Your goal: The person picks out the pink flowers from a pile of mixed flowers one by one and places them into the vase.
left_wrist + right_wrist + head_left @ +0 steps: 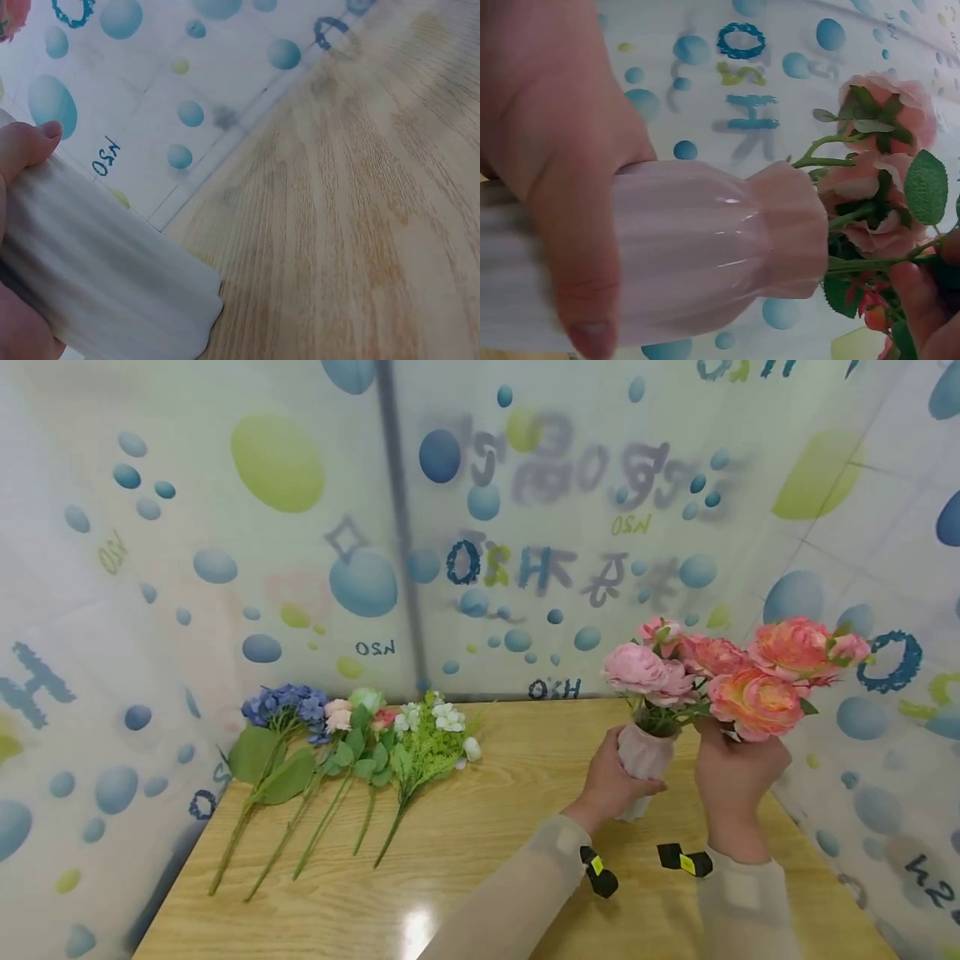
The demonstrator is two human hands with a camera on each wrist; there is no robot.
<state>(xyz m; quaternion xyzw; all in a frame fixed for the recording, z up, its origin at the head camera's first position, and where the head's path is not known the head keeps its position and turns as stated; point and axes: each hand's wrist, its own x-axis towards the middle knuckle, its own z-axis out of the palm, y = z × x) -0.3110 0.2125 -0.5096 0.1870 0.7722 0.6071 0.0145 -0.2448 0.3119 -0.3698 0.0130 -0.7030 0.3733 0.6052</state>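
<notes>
A white ribbed vase (647, 756) with a ruffled rim stands on the right part of the table. My left hand (611, 781) grips its body, thumb across the front, as the right wrist view also shows. Light pink flowers (643, 672) rise out of the vase (697, 247). Just right of the rim, my right hand (738, 777) pinches the green stem (870, 264) of the orange-pink flowers (757, 702), whose heads lean right. In the right wrist view that stem reaches the vase mouth; how deep it goes inside is hidden.
On the table's left side lie a blue hydrangea (285, 706), a pale peach flower (339, 717), a green-white flower (367, 699) and a white flower spray (438, 727), stems toward the front. A patterned curtain (487, 568) hangs behind the wooden table (510, 793).
</notes>
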